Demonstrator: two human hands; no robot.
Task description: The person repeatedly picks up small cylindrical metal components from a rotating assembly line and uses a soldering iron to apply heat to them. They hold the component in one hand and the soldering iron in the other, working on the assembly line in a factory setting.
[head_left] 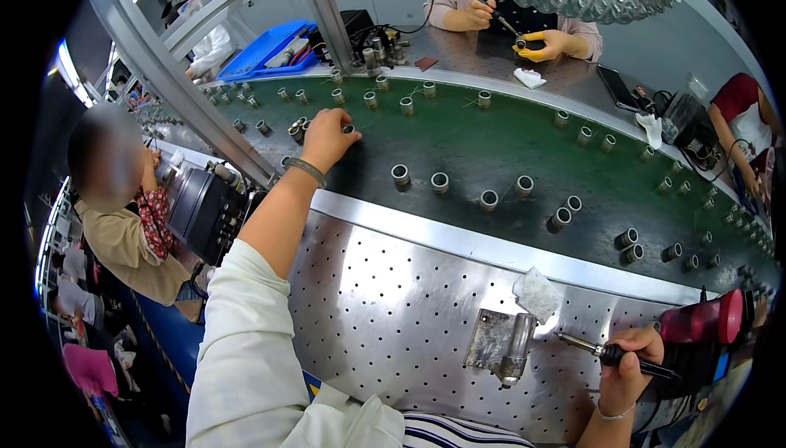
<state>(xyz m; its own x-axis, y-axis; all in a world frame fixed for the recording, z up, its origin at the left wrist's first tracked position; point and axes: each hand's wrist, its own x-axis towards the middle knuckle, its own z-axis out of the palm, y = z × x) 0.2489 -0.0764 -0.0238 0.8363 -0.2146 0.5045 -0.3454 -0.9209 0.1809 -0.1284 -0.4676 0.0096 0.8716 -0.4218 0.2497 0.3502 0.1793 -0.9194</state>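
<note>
My left hand [327, 139] reaches over the green conveyor belt [483, 145], its fingers closed around a small metal cylinder [350, 129]. Several similar short cylinders stand close by that hand, partly behind its wrist. Near the lower right, my right hand [629, 366] grips the black handle of a soldering iron [612, 355]. The iron's metal tip points left, toward a metal block with a round holder [517, 350] on the perforated steel worktop [377, 301]. A crumpled white pad [538, 295] lies just beyond that holder.
More metal cylinders [400, 175] stand along the belt. A metal rail [458, 239] edges the worktop. Beside my right hand sits a red and black device [704, 319]. Across the belt, a co-worker's hands [547, 44] hold a tool and a part. An aluminium post [188, 80] rises at left.
</note>
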